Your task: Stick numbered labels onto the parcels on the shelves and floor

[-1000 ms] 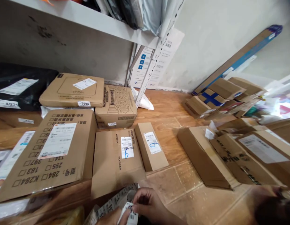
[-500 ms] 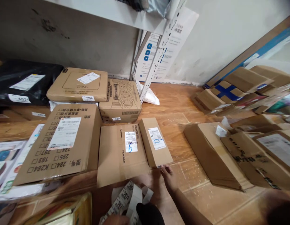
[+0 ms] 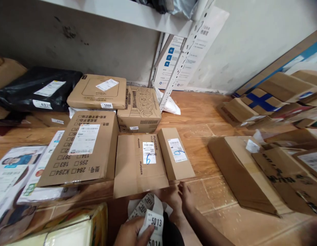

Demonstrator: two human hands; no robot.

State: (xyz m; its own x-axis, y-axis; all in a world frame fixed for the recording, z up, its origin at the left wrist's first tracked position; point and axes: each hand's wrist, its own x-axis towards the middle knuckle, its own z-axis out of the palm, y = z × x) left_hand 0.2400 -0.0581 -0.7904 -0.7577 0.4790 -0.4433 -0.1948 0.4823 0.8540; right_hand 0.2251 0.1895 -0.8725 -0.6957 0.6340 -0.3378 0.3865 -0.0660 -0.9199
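My left hand [image 3: 130, 232], at the bottom centre, is closed on a curling strip of white number labels [image 3: 153, 220]; 5013 and 5014 show near the thumb. Just below the narrow cardboard box [image 3: 177, 168] is my right hand [image 3: 186, 198], slightly blurred, with loosely bent fingers and nothing visible in them. A small gap separates it from the box. The narrow box has a white shipping label with a blue pen mark. A wider box [image 3: 129, 172] marked FLYCO stands against its left side, also with a pen-marked label.
A large printed box [image 3: 54, 165] stands left of these. Behind are a box labelled 5008 [image 3: 97, 97], one labelled 5002 [image 3: 145, 118] and a black-wrapped parcel [image 3: 25, 90]. A perforated shelf post [image 3: 180, 65] rises behind them. More cartons [image 3: 241, 174] stand on the right.
My right hand has drawn back from the narrow box's near edge. My left hand has risen into view, bringing labels 5013 and 5014 up. The view has shifted slightly left.
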